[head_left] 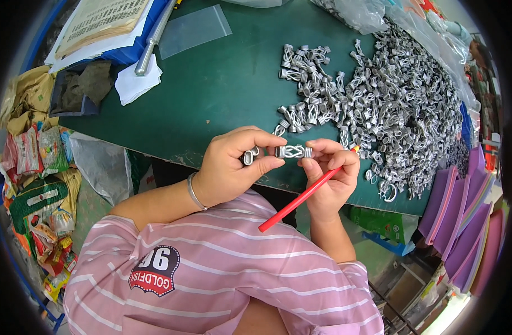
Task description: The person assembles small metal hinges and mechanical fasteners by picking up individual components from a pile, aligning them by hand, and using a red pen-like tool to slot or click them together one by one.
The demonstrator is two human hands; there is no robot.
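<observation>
Metal clip [294, 151] hangs above green table [211, 89], ends pinched by left hand [225, 163] and right hand [325, 194]. Second clip [255, 151] tucked in left hand; red pencil [292, 205] in right. Step looks like close checking; next move calls for steady grip, pencil kept clear.

A workshop, by its green worktable [211, 100] and heaped metal parts [406, 106].

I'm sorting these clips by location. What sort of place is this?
Probably a small workshop: many small grey metal pieces lie heaped on a green tabletop, and the left hand and right hand hold one similar piece between them.
</observation>
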